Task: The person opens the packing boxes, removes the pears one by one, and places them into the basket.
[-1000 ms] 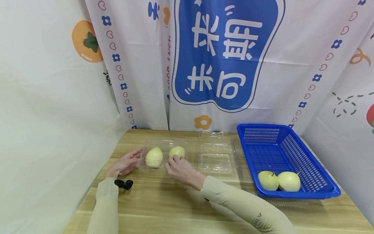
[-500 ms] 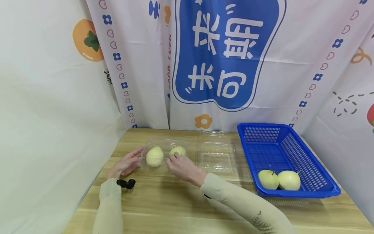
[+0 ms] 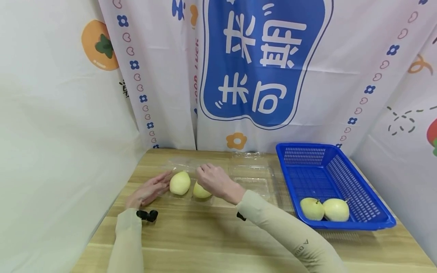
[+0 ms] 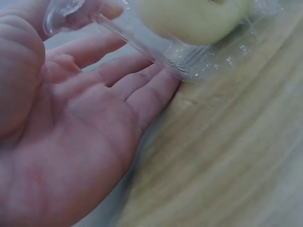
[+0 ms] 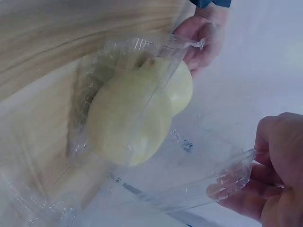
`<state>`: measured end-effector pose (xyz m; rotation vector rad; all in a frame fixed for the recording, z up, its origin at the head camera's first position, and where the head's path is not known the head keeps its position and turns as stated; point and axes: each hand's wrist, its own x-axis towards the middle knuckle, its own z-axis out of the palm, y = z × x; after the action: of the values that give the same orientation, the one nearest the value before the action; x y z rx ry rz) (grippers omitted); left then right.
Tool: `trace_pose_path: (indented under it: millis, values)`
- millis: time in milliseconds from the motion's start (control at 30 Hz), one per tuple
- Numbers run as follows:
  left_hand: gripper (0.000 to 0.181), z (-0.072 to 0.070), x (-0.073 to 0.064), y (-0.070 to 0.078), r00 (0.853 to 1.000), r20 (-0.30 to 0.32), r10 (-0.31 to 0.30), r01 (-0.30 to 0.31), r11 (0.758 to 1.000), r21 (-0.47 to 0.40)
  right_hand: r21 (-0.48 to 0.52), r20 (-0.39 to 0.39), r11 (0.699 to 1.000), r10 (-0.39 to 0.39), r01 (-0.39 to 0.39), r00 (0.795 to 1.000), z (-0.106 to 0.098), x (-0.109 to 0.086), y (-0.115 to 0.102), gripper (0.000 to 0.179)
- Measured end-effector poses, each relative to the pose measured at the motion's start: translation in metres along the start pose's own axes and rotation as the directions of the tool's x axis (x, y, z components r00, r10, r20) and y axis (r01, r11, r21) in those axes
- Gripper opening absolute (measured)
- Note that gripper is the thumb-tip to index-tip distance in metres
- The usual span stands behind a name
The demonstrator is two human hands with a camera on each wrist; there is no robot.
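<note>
A clear plastic fruit box [image 3: 186,197] stands at the table's left with two pale yellow pears, a left pear [image 3: 179,183] and a right pear [image 3: 201,190], inside it. My right hand [image 3: 216,182] pinches the front edge of the box's clear lid [image 5: 222,187] between thumb and fingers, holding it raised above the right pear. Part of that pear is hidden by this hand in the head view. My left hand [image 3: 151,189] rests against the box's left end, its fingers straight, and its fingertips [image 4: 158,87] touch the plastic low down.
A second clear box [image 3: 252,185] lies with its lid folded back, right of the first. Farther right, a blue basket [image 3: 345,226] holds two more pears [image 3: 324,209]. White printed cloth [image 3: 170,125] closes off the back and sides of the wooden table [image 3: 191,242].
My right hand has moved up and back from the box's front edge, raising the lid off the pears. My left hand has stayed at the box's left end.
</note>
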<state>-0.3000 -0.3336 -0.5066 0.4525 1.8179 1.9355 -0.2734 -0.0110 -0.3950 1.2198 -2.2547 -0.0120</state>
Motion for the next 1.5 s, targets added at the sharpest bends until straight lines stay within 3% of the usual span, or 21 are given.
trace_pose_path:
  millis: [200,467,733,967,1267,1500]
  values:
    - [0.068,0.002,-0.001,0.001,1.0,-0.009,0.025,-0.025,0.999,-0.047,0.012,0.004,1.0,-0.001,0.001,1.0,-0.005,0.007,0.008,0.009]
    - [0.065,0.006,-0.001,0.005,0.996,-0.076,-0.045,0.042,0.998,-0.038,0.117,-0.01,0.992,0.05,-0.048,0.999,-0.008,0.017,0.03,0.011]
    - [0.064,0.007,-0.001,0.004,0.995,-0.087,-0.048,0.044,0.998,-0.037,0.182,-0.026,0.981,0.072,-0.066,0.997,-0.008,0.027,0.044,0.017]
    - [0.066,0.006,-0.004,-0.001,0.999,-0.049,-0.008,0.007,0.999,-0.032,0.205,-0.023,0.974,0.107,-0.1,0.994,-0.006,0.034,0.051,0.019]
    - [0.067,0.007,-0.005,0.001,0.996,-0.083,-0.029,0.028,0.999,-0.021,0.191,0.071,0.968,0.153,-0.164,0.986,-0.006,0.049,0.063,0.021]
    - [0.069,0.007,-0.008,0.003,0.994,-0.111,-0.024,0.022,1.0,-0.022,0.165,0.149,0.954,0.226,-0.249,0.963,-0.012,0.064,0.072,0.02]
